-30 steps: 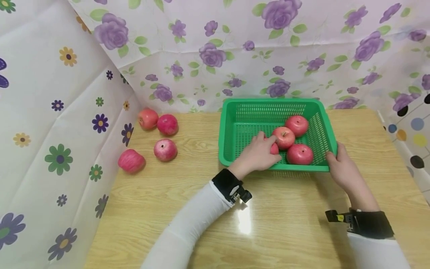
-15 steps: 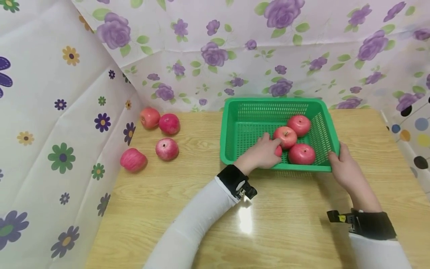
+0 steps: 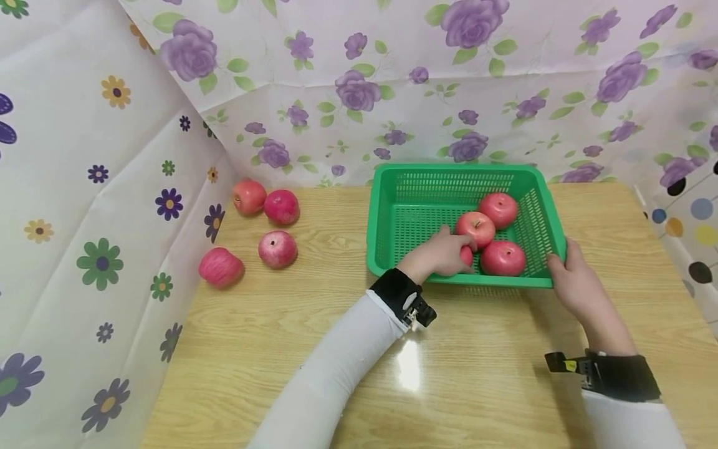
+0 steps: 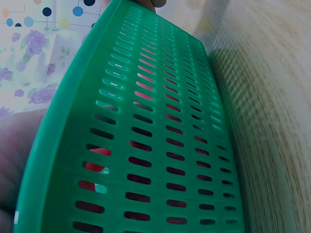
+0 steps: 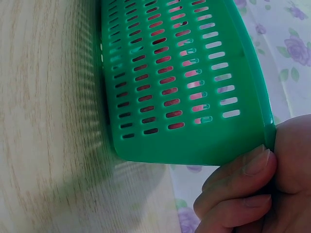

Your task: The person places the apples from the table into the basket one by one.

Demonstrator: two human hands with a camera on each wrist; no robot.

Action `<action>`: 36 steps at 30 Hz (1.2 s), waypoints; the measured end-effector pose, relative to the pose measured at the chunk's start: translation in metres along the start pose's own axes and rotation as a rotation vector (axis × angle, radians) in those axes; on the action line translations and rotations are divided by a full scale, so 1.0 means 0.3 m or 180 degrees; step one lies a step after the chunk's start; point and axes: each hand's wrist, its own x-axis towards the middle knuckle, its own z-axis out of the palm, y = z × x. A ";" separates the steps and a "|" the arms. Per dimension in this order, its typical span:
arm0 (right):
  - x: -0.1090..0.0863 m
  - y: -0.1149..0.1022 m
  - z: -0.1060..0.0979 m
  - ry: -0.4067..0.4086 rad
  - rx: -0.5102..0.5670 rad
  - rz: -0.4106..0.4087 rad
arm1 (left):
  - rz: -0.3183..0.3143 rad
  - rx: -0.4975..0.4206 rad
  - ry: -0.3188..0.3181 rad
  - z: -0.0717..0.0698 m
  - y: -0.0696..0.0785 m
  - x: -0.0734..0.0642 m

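head: gripping an apple (image 3: 466, 256) inside the basket (image 3: 377, 224) with curled left hand (image 3: 440, 254), beside three more apples (image 3: 503, 258) rightward; clasping the near corner with right hand (image 3: 578, 280). left wrist: showing just red through slots. right wrist: revealing fingers (image 5: 238, 183) curled under the rim.

Eight apples (image 3: 278, 250) can be counted in total, fwiw: four on the bench (image 3: 224, 374), four in the one green basket (image 3: 457, 168), though one of those is mostly covered up. Two black wristbands (image 3: 625, 376) and two white sleeves (image 3: 322, 377) can be spotted too.
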 end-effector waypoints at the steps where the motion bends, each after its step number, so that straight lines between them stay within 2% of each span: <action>1: 0.001 0.000 0.000 -0.0007 0.0000 -0.0005 | 0.0002 0.0015 -0.0011 0.000 0.000 0.001; 5: 0.004 -0.001 -0.003 -0.0005 -0.0009 -0.0021 | 0.0051 0.0080 -0.0014 -0.003 -0.002 0.004; 12: 0.006 -0.005 -0.003 -0.0009 -0.0003 0.0011 | 0.0297 0.0193 -0.0030 -0.004 -0.011 0.009; 18: 0.004 -0.001 0.001 0.0013 -0.0024 -0.0018 | 0.0437 0.0127 -0.0034 -0.005 -0.024 0.010; 32: 0.004 0.003 -0.001 0.0000 0.0011 0.0019 | 0.0510 -0.0019 -0.0065 -0.013 -0.039 0.000; 36: 0.001 0.000 -0.001 0.0000 -0.0011 0.0037 | 0.0463 0.0004 -0.0055 -0.018 -0.035 -0.006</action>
